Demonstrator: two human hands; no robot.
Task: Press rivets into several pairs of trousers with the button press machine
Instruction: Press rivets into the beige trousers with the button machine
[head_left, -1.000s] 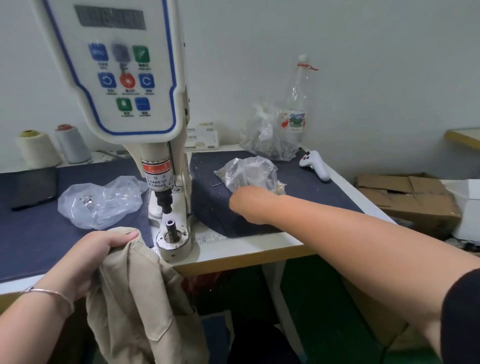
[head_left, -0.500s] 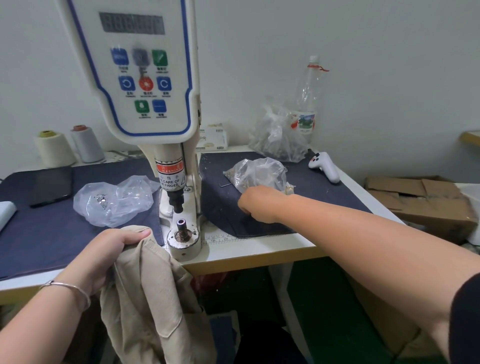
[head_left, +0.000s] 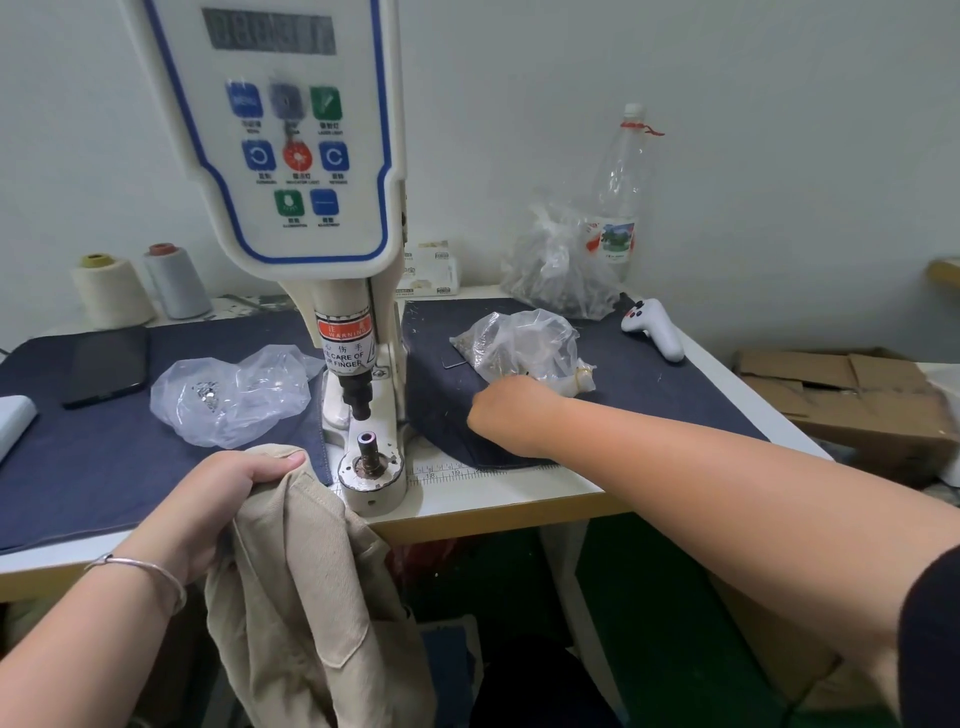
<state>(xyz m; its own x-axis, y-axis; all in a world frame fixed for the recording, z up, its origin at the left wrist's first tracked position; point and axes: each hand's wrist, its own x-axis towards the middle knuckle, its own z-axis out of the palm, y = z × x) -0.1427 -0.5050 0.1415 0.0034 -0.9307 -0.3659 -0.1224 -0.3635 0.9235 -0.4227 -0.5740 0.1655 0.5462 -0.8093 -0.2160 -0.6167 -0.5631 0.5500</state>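
moved: almost nothing. Right hand (head_left: 501, 402) sits at the same spot by the bag as half a second ago; left hand (head_left: 218, 499) has not let go of the cloth. The camera has tipped a little, so the whole bench reads slightly lower and left.
left hand: fingers curled over a bunched edge of the beige trousers (head_left: 311, 587), thumb on top, silver bangle (head_left: 140, 569) on the wrist.
trousers: held at the front table edge, just left of the machine base, most of the cloth hanging below the table.
right hand: reaching forward to the clear plastic bag of rivets (head_left: 522, 345) on the right of the machine; fingers hidden behind the wrist, so cannot tell whether they grip anything (back of the hand is all that shows).
button press machine (head_left: 358, 364): upper punch raised, apart from the lower die (head_left: 369, 447); nothing between them.
control panel (head_left: 291, 130): coloured buttons, display unreadable.
left bag (head_left: 234, 395): second clear bag with small metal parts, on the dark blue cloth (head_left: 78, 457) left of the machine.
table (head_left: 498, 499): printed ruler along the front edge.
back: two thread cones (head_left: 111, 291), a phone (head_left: 106, 366), a clear bottle (head_left: 618, 202), a white controller (head_left: 654, 330).
right side: cardboard boxes (head_left: 841, 395) off the table.
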